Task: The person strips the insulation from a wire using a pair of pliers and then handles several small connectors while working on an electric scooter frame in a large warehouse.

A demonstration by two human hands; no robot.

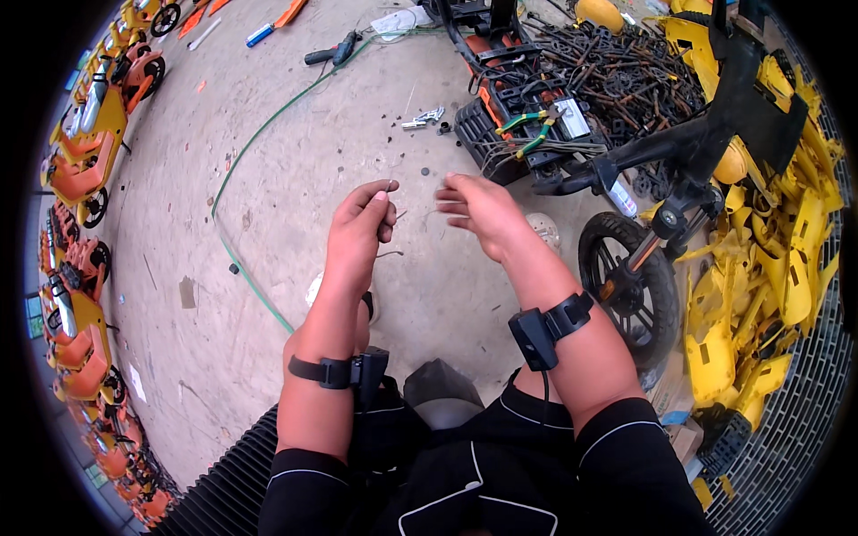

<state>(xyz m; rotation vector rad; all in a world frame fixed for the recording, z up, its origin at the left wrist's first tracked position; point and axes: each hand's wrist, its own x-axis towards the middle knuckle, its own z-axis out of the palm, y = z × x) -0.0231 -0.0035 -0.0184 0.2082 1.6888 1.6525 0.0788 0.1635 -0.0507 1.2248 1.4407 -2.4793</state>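
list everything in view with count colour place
scooters: many, orange, yellow, left edge
tube: one, blue, upper left
hose or cable: one, green, left floor
power drill: one, dark teal, upper centre
vehicle frame: one, black, orange, upper right
pliers: one, yellow-green, on that frame
metal parts: many, dark, upper right
large wheel: one, black, right
panels: many, yellow, far right
floor: one, grey, centre
arm straps: two, black, lower centre
left grip: one, bare, centre
right grip: one, bare, centre
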